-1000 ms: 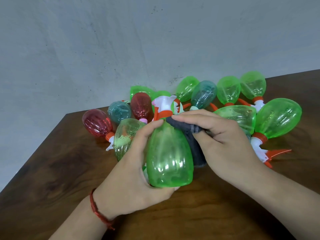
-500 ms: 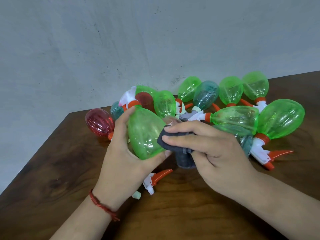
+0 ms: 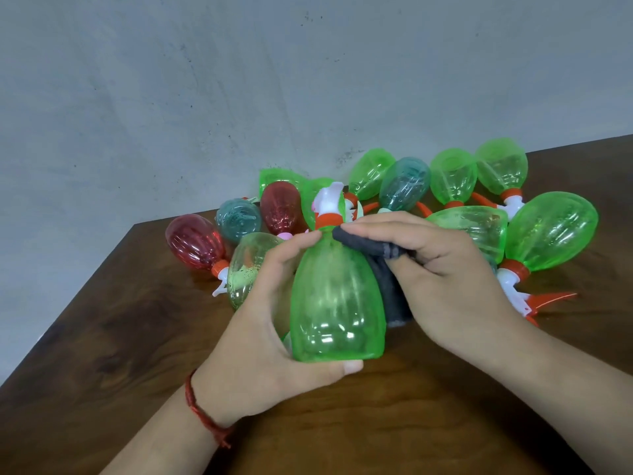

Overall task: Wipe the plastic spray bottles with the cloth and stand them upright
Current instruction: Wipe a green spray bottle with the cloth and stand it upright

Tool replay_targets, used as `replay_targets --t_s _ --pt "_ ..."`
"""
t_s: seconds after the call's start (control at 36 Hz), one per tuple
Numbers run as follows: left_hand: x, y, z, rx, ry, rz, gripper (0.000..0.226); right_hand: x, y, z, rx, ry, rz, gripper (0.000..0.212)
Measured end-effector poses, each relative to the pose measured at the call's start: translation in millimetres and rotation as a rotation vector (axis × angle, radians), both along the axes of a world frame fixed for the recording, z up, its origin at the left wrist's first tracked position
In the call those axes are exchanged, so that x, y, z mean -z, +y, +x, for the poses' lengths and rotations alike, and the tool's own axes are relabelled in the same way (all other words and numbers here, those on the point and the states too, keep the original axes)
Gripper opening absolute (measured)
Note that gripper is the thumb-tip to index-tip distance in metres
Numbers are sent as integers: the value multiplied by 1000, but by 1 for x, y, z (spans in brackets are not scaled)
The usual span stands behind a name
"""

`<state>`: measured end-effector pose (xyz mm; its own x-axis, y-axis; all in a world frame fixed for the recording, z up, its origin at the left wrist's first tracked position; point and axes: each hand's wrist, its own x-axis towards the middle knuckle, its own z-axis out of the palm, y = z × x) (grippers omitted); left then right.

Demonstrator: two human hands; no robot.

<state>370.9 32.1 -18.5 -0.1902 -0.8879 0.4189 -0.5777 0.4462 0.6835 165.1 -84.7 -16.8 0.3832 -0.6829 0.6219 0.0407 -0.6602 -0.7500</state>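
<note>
On wooden table (image 3: pixel 102 337) under grey wall (image 3: pixel 171 80), bottles (image 3: pixel 551 231)

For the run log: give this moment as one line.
left hand: grips green bottle | right hand: presses dark cloth on it

I saw soft, even, fairly bright light; only faint dark patches lay on the tabletop (image 3: pixel 120 337) under the bottles (image 3: pixel 551 231) near its right edge. Small white glints sat on the held green bottle (image 3: pixel 337 303), and fine detail looked slightly soft throughout.
</note>
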Motion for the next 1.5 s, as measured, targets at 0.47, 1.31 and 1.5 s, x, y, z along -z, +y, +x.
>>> replay_targets --t_s 0.47,1.31,1.5 --pt "-3 -22 3 -359 209 -133 112 4 12 -1 -50 126 -294 63" --pt "-7 -33 7 -219 259 324 137 -4 13 0 237 185 -323 49" --pt "0 -20 -2 -295 190 -35 111 -5 15 -1 30 242 -246 36"
